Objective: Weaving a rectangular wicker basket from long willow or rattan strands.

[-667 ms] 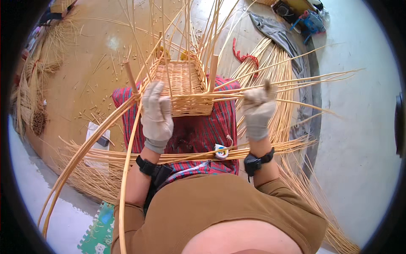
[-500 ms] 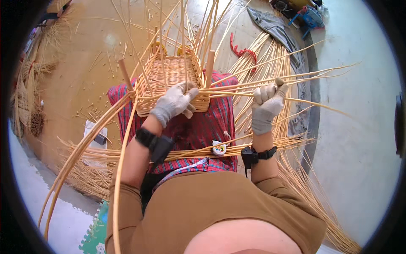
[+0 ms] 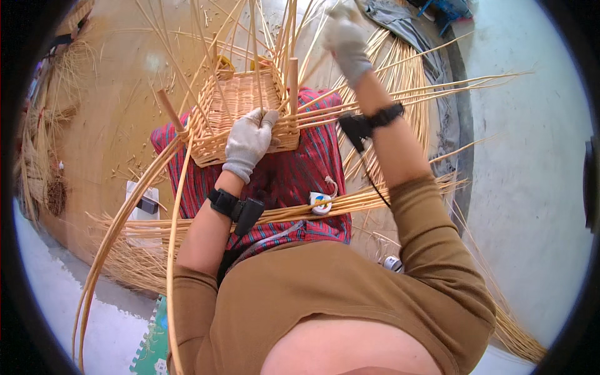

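A half-woven wicker basket (image 3: 240, 94) rests on a red striped cloth (image 3: 312, 175) over my lap. Long upright rods rise from its sides, and thick wooden pegs (image 3: 293, 87) stand at its corners. My left hand (image 3: 249, 140), in a pale work glove, is closed on the near wall, its thumb by the rim; some fingers are hidden behind the weave. Away from the basket, beyond its right side, my gloved right hand (image 3: 347, 44) is raised and smeared by motion, so its fingers cannot be read. Several loose rods (image 3: 400, 103) run out rightward from the near right corner.
Across my lap lies a bundle of rods (image 3: 281, 215) with a white tape measure (image 3: 320, 203) on it. More rods (image 3: 394, 69) spread over grey cloth (image 3: 431, 50) at the right. Bent rods (image 3: 125, 215) arc toward me at the left. Cut scraps litter the brown floor (image 3: 125, 81).
My right hand has left the rods at the basket's near right corner and swung up and away from me. My left hand stays on the near wall. The view has shifted slightly.
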`<state>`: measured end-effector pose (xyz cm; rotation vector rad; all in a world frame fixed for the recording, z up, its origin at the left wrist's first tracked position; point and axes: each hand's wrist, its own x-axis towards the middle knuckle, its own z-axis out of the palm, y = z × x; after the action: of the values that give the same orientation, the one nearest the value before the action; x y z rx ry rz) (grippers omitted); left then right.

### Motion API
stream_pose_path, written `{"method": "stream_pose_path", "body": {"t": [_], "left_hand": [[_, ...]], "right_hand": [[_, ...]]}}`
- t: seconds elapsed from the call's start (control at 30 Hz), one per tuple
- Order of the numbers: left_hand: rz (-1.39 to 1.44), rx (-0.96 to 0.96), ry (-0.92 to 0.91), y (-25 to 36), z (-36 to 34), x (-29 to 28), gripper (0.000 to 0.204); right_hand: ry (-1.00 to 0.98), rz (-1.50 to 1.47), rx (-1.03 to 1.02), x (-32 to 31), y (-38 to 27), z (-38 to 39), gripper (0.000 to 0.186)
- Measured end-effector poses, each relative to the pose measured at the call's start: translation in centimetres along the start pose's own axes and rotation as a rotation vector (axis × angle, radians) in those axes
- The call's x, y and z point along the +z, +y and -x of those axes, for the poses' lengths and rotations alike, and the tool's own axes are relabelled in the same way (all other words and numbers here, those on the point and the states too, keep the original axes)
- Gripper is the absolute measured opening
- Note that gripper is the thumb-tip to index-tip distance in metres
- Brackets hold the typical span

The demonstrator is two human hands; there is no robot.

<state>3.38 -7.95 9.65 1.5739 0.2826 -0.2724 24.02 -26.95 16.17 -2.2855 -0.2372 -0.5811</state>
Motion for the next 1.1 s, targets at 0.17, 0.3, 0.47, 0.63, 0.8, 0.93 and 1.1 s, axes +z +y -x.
{"method": "stream_pose_path", "body": {"t": [0.17,0.3,0.47,0.63,0.8,0.93,1.1], "left_hand": [[0.156,0.269,-0.013,-0.8,2.5,-1.3,0.068],[-0.892,0.699,0.303,0.7,5.8,-3.8,0.081],[-1.529,0.892,0.45,-2.8,2.5,-6.5,0.095],[-1.503,0.698,0.288,4.0,-0.8,-7.2,0.091],[-1.489,0.774,0.335,5.3,-4.6,-7.5,0.095],[-1.529,0.642,0.315,4.2,-7.0,-6.4,0.099],[-1.369,0.8,0.186,5.0,-7.4,-7.0,0.085]], "right_hand": [[-0.588,0.53,0.163,-8.2,-3.4,8.4,0.059],[-0.363,0.27,-0.586,-7.4,-7.9,17.3,0.071],[-0.414,0.658,-0.719,-0.2,-6.0,19.2,0.098],[-0.377,0.706,-0.656,0.8,-8.2,13.4,0.103],[-0.49,0.85,-0.617,1.6,-8.6,10.0,0.111],[-0.628,0.827,-0.567,1.6,-8.3,8.2,0.1],[-0.453,0.328,-0.43,-4.5,-1.8,2.8,0.066]]}}
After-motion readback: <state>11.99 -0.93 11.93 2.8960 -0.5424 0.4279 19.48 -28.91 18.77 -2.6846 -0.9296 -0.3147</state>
